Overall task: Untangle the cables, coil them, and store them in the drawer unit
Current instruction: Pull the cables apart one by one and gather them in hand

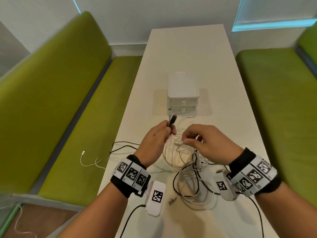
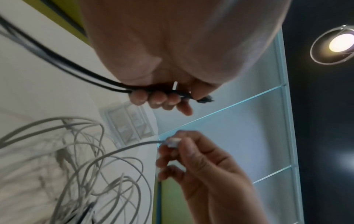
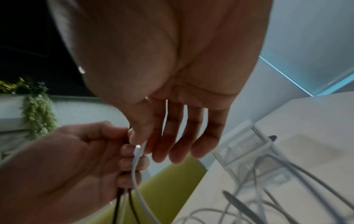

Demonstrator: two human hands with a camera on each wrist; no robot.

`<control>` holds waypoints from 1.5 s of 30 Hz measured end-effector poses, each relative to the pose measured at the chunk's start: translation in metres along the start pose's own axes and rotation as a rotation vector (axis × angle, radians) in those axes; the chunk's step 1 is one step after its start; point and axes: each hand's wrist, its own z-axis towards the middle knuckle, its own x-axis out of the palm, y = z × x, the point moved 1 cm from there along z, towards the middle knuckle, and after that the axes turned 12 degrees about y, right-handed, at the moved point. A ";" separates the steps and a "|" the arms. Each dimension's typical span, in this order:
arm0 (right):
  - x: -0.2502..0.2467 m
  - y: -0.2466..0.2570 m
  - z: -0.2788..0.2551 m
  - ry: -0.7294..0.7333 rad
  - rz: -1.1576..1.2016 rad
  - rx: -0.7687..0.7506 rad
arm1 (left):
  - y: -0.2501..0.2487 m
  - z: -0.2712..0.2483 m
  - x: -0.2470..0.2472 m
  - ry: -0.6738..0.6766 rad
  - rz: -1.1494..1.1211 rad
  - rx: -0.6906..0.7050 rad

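A tangle of white cables (image 1: pixel 178 157) lies on the white table (image 1: pixel 231 103), with black strands through it. My left hand (image 1: pixel 163 133) grips a doubled black cable (image 2: pixel 80 71); its black plug (image 1: pixel 172 120) sticks up past the fingers (image 2: pixel 159 99). My right hand (image 1: pixel 188 140) pinches a white cable's connector (image 3: pixel 138 149) between thumb and forefinger, just right of the left hand, its other fingers straight. The white drawer unit (image 1: pixel 183 93) stands beyond both hands, its drawers pushed in.
Green benches (image 1: pixel 60 103) run along both sides of the table. A thin white cable (image 1: pixel 84 158) and black loops (image 1: pixel 123 145) hang over the left edge. A loose metal plug (image 1: pixel 172 200) lies near the front edge.
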 end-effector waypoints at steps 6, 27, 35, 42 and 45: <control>-0.018 0.025 0.006 -0.199 0.089 -0.101 | 0.007 0.000 0.015 0.042 -0.247 -0.010; 0.049 -0.002 0.001 0.025 0.839 0.012 | -0.006 0.002 0.006 -0.087 -0.738 0.060; 0.043 -0.026 0.013 -0.110 -0.211 0.227 | 0.008 -0.004 0.004 0.212 0.709 -0.215; 0.038 -0.032 0.009 -0.158 0.030 0.214 | 0.001 -0.002 -0.003 0.238 0.772 -0.157; 0.023 -0.044 0.000 -0.044 -0.073 0.267 | 0.001 -0.004 -0.023 0.072 0.783 -0.165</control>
